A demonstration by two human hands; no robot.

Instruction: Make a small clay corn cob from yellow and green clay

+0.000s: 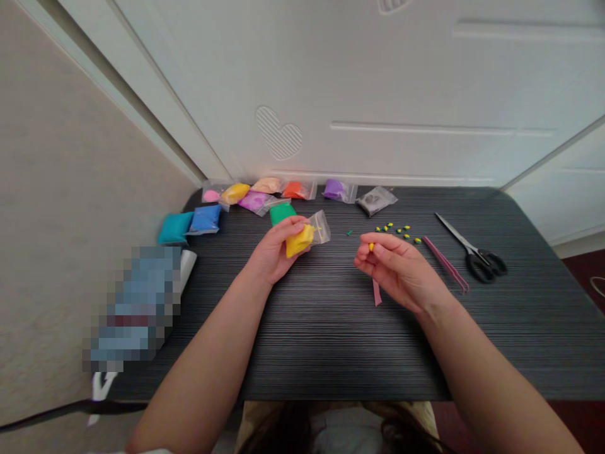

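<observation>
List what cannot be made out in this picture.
All in the head view:
- flat pink strip: upper end, behind the right hand
- green plastic packet: lower part, behind the left hand
- bluish item at left: details, pixelated
- upper white raised heart: top, cut by edge

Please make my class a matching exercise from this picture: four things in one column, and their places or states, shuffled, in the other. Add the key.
Things
1. Scissors
2. Yellow packet nearer the camera
3. Small yellow ball
4. Blue packet

Places or states
A. Between the fingertips of the right hand
B. Beside the teal packet
C. Black-handled, right of the yellow-and-green pieces
D. Held in the left hand

Right pairs
1-C: scissors
2-D: yellow packet
3-A: small yellow ball
4-B: blue packet
</observation>
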